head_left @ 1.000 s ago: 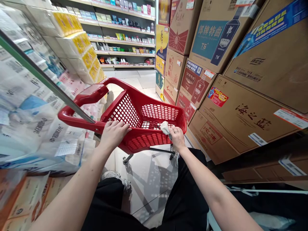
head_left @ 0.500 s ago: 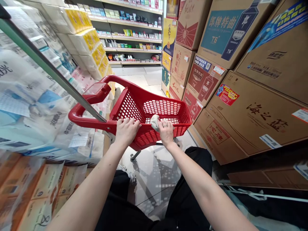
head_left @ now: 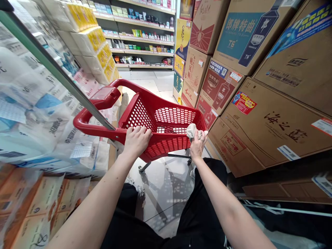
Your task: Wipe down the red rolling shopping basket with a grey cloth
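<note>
A red plastic shopping cart basket [head_left: 166, 121] with a curved red handle [head_left: 98, 100] stands in the aisle in front of me. My left hand [head_left: 136, 138] is closed over the near rim of the basket at its left corner. At the near right corner of the rim, my right hand [head_left: 197, 143] is closed around a crumpled pale cloth [head_left: 191, 130] and presses it there. The inside of the basket holds nothing I can see. My legs in black trousers show below.
Stacked brown cartons [head_left: 261, 124] wall the right side. Wrapped packs of tissue paper [head_left: 38, 114] fill shelves on the left behind a green bar [head_left: 57, 72]. Shelves of small goods [head_left: 145, 34] stand at the aisle's far end. The floor [head_left: 166, 186] is glossy tile.
My right hand with the cloth slid left along the near rim, then back right to the corner. My left hand kept its grip on the rim.
</note>
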`<state>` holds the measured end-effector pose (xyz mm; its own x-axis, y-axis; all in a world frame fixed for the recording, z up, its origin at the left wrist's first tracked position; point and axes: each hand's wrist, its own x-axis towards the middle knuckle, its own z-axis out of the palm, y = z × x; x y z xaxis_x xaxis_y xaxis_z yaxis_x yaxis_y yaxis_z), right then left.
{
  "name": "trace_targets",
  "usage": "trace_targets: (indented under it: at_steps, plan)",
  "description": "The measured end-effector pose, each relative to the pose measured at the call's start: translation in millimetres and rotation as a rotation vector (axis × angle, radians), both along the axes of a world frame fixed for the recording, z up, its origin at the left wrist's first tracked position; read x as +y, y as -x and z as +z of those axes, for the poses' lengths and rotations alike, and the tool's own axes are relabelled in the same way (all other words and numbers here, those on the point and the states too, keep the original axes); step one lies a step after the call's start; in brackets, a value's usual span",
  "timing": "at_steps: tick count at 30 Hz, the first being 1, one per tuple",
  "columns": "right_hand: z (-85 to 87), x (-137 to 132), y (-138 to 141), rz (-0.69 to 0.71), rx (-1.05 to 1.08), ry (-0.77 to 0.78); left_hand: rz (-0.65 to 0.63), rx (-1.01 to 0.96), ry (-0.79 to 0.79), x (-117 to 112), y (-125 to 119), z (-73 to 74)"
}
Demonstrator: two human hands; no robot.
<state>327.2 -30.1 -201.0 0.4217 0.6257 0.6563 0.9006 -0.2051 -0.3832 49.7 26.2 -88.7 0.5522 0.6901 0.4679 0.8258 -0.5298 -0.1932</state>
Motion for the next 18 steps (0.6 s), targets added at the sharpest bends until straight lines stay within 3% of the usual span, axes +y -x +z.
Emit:
trace_targets:
  at_steps: [3, 7, 10, 13, 18]
  plan:
    - [3.7, 3, 27, 0.002, 0.092, -0.023, 0.006, 0.002, 0.008, -1, -3, -0.2]
    - [17.7, 9, 70, 0.174, 0.096, 0.048, 0.004, 0.018, 0.007, 0, -5, 1.1]
    - [25.4, 11, 83, 0.284, 0.025, 0.130, -0.015, 0.047, 0.011, 3, -4, 3.5]
    - [25.7, 8, 68, 0.318, -0.071, 0.217, -0.067, 0.089, 0.041, 10, 3, 6.9]
    - [19.8, -5, 20, 0.208, -0.058, 0.224, -0.172, 0.122, 0.183, 30, 17, 12.2]
